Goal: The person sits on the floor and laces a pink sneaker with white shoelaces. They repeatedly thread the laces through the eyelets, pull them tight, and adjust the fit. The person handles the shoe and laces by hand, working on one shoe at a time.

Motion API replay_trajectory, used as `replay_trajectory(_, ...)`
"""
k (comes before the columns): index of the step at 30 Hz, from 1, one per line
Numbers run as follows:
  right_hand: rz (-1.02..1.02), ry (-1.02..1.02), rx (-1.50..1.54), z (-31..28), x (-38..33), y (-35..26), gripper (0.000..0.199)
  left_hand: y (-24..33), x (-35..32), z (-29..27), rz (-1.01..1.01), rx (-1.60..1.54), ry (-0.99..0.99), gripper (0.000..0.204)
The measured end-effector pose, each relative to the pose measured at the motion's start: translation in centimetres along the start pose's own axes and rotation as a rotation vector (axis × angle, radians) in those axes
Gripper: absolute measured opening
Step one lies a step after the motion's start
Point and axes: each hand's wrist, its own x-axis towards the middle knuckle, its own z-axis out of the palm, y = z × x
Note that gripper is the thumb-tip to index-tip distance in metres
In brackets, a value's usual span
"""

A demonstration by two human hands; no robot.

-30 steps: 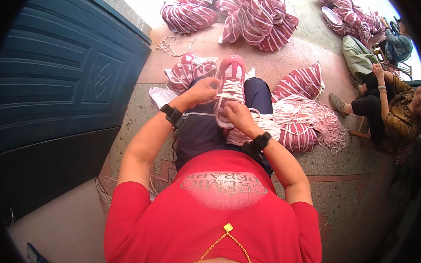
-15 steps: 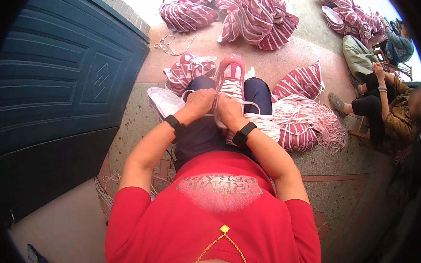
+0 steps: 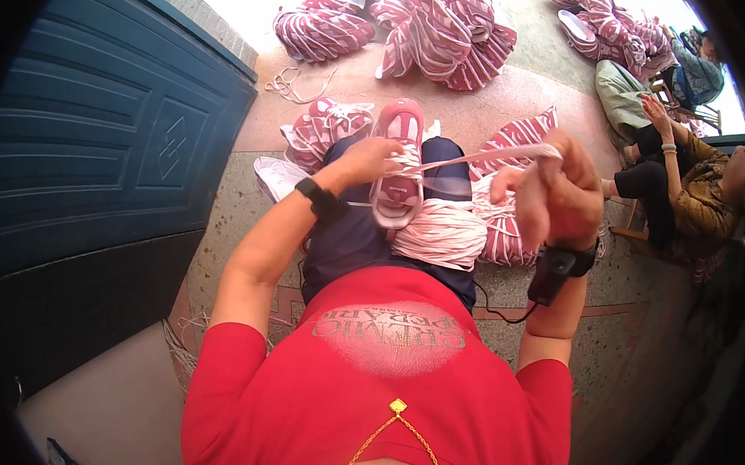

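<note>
Resting on the person's lap, the pink shoe (image 3: 398, 162) lies sole-down with its toe pointing away, steadied by the left hand (image 3: 368, 158), whose fingers pinch the lacing. The right hand (image 3: 551, 191) is raised and closed around a white lace (image 3: 477, 158), pulling it taut from the shoe. Farther off, bundles of pink-and-white shoes (image 3: 446, 34) lie on the floor (image 3: 514, 97).

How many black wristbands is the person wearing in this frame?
2: one wristband on the left wrist beside the pink shoe on the lap, another on the raised right wrist, below the right hand pulling a white lace.
</note>
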Motion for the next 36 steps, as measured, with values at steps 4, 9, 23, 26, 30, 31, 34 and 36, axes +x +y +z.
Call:
replay_trajectory(4,0.15,0.063,-0.072,0.8,1.9,0.7,0.02,4.2,1.0,-2.1,0.251,-0.588,-0.459,0.036)
replay_trajectory(9,0.125,0.278,-0.532,-3.0,2.2,1.0,0.018,3.6,0.5,-4.5,-0.034,-0.97,-0.205,0.024)
replay_trajectory(23,0.528,0.89,-0.803,-11.9,-10.0,11.8,0.019,-7.6,-4.4,-7.9,-0.413,-0.886,0.508,0.02)
replay_trajectory(26,0.646,0.576,-0.974,-9.9,-10.5,16.3,0.021,-5.0,-4.3,-1.9,-0.492,-0.646,0.204,0.024)
replay_trajectory(30,0.556,0.463,-1.408,-9.8,-9.7,18.9,0.016,-3.1,-5.1,2.6,-0.365,-0.454,0.071,0.024)
replay_trajectory(31,0.522,0.488,-1.514,-10.0,-9.5,19.3,0.016,-2.5,-5.1,3.0,-0.396,-0.48,0.091,0.023)
replay_trajectory(34,0.528,0.504,-1.7,-10.4,-8.9,20.1,0.014,-4.0,-5.3,4.3,-0.331,-0.348,0.166,0.024)
replay_trajectory(36,0.568,0.493,-1.747,-10.7,-8.8,20.7,0.013,-3.6,-5.4,4.2,-0.336,-0.292,0.206,0.025)
